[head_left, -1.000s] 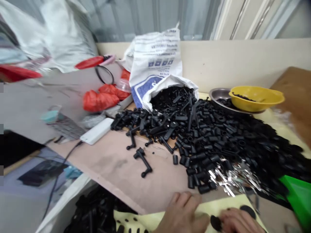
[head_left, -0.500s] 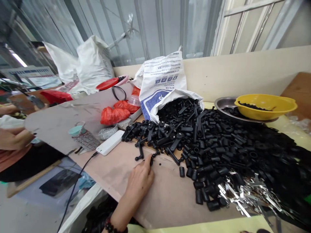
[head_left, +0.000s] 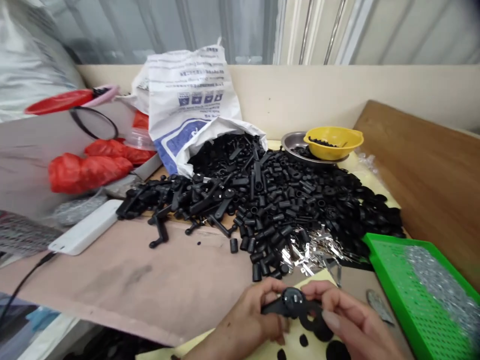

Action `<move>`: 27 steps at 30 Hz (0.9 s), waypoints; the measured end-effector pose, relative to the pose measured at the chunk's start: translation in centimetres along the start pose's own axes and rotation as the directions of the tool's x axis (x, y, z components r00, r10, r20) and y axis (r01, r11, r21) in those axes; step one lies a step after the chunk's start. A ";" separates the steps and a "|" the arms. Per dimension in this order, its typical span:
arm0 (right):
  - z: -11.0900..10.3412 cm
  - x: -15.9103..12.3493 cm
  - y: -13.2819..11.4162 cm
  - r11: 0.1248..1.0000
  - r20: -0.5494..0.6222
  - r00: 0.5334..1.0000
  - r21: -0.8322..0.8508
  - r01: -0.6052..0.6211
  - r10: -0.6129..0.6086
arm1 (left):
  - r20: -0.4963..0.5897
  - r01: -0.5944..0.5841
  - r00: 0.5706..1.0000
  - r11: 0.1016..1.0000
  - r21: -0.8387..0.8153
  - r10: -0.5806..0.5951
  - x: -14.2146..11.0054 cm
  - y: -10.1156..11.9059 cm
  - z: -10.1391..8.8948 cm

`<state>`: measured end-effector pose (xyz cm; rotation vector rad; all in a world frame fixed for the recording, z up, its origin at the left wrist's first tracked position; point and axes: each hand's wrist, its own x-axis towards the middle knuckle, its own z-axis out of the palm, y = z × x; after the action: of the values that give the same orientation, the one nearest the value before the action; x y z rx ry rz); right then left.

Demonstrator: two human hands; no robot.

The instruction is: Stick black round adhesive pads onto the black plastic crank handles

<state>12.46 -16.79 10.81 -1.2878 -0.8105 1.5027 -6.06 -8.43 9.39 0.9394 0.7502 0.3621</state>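
Low in the view, my left hand (head_left: 255,315) is closed around a black plastic crank handle (head_left: 292,300), whose round head faces up. My right hand (head_left: 352,315) is at the other side of that head. Between its thumb and fingers is a black ring-shaped piece (head_left: 310,320), partly hidden, close against the handle. Under the hands lies a yellow sheet (head_left: 296,345) with a few black round pieces (head_left: 337,351) on it. Beyond them spreads a heap of black plastic parts (head_left: 292,190), with thin shiny metal clips (head_left: 303,255) at its near edge.
A white printed sack (head_left: 195,75) spills black parts. Behind the heap, a yellow bowl (head_left: 333,142) rests in a metal dish (head_left: 292,145). A green tray (head_left: 397,280) of small clear or silvery pieces stands at right. At left are a white power bank-like block (head_left: 86,227) and red bags (head_left: 90,172).
My left hand has drawn back from the heap's front edge to the yellow sheet, now holding the crank handle. My right hand has come into view, and the view has swung right.
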 end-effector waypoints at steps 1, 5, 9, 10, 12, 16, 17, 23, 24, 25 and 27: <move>0.0 -0.1 0.1 1.000 -0.007 1.000 0.027 -0.005 0.005 | 0.034 -0.013 0.999 1.000 -0.003 0.013 0.2 -0.1 0.3; -0.1 -0.2 0.4 0.999 -0.065 0.998 0.053 -0.007 0.010 | 0.089 -0.029 0.996 0.999 0.040 0.026 0.5 -0.3 0.7; 0.0 0.1 0.4 0.999 -0.067 0.997 0.000 0.040 -0.040 | 0.081 -0.032 0.996 0.995 0.094 0.024 0.6 -0.5 0.8; 0.0 0.2 0.5 0.998 -0.067 0.996 -0.018 0.055 -0.056 | 0.073 -0.035 0.997 0.992 0.119 0.026 0.6 -0.6 0.9; 0.0 0.2 0.5 0.996 -0.065 0.995 -0.055 0.066 -0.069 | 0.052 -0.032 0.998 0.986 0.165 0.023 0.6 -0.7 1.0; 0.0 0.1 0.6 0.995 -0.086 0.996 -0.098 0.014 -0.023 | 0.015 -0.021 1.000 0.974 0.226 0.018 0.5 -0.7 1.1; -0.1 0.0 0.6 0.994 -0.091 0.996 -0.107 0.013 -0.023 | 0.013 -0.024 1.000 0.970 0.242 0.022 0.5 -0.8 1.1; -0.3 0.2 0.9 0.988 -0.099 0.993 -0.149 0.042 -0.057 | -0.002 -0.039 0.999 0.953 0.301 0.041 0.4 -1.5 0.9; -0.3 0.3 1.0 0.987 -0.100 0.993 -0.153 0.040 -0.056 | -0.009 -0.031 0.999 0.951 0.308 0.036 0.4 -1.5 0.8; -0.4 0.4 1.1 0.987 -0.101 0.993 -0.156 0.042 -0.058 | -0.017 -0.021 0.999 0.949 0.314 0.028 0.4 -1.6 0.8; -0.6 0.5 1.2 0.986 -0.107 0.992 -0.156 0.051 -0.068 | -0.036 0.000 0.999 0.948 0.319 0.012 0.5 -1.6 0.9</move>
<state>12.71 -16.79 9.41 -1.4354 -0.8968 1.3292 -5.17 -9.53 8.20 1.2423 0.8568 0.2678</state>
